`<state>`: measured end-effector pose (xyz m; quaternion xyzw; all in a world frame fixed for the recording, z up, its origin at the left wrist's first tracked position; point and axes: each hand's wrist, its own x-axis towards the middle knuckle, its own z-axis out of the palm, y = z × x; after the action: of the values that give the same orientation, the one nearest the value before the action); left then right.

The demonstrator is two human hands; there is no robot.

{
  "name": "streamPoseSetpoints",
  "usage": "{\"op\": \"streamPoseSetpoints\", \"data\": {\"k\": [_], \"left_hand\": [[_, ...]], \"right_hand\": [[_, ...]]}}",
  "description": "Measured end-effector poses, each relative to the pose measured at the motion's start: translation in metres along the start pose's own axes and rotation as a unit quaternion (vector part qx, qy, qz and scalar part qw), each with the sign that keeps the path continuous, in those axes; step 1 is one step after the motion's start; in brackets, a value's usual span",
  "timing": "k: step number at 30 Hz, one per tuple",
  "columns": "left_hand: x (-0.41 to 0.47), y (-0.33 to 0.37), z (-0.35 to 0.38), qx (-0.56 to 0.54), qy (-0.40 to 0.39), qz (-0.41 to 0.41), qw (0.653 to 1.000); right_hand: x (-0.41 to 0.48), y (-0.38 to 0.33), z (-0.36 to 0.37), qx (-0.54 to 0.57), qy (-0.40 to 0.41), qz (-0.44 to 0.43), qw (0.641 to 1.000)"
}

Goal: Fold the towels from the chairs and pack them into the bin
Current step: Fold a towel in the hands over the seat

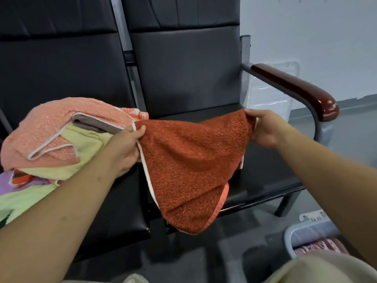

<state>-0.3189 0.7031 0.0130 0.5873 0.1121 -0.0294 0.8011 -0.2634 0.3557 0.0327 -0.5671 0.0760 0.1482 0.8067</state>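
Inside bin (pixel 288 241), red-patterned cloth (pixel 320 247); left hand (pixel 124 148), right hand (pixel 263 129) tight on orange towel (pixel 191 166).

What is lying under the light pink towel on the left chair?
Under the light pink terry towel, a grey-brown cloth and a pale yellow towel stick out; lower, a purple cloth and a light green towel. Their middles and the black seat below are covered.

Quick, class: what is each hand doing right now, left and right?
Left hand: closed, pinching one upper corner of the rust-orange towel.
Right hand: closed, gripping the towel's other upper corner, so it hangs spread between them.
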Motion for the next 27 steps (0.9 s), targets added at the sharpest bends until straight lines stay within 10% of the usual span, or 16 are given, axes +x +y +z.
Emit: {"op": "streamPoseSetpoints", "data": {"k": [9,17,27], "left_hand": [[-0.008,0.089,0.032,0.077,-0.023,0.074,0.994],[-0.035,0.176,0.053,0.188,0.034,0.205,0.96],[-0.056,0.184,0.06,0.179,0.006,0.134,0.975]], "right_hand": [[-0.029,-0.075,0.014,-0.084,0.045,-0.089,0.991],[-0.061,-0.142,0.021,0.057,0.042,-0.132,0.989],[-0.076,-0.151,0.018,-0.071,0.114,-0.195,0.972]]}}
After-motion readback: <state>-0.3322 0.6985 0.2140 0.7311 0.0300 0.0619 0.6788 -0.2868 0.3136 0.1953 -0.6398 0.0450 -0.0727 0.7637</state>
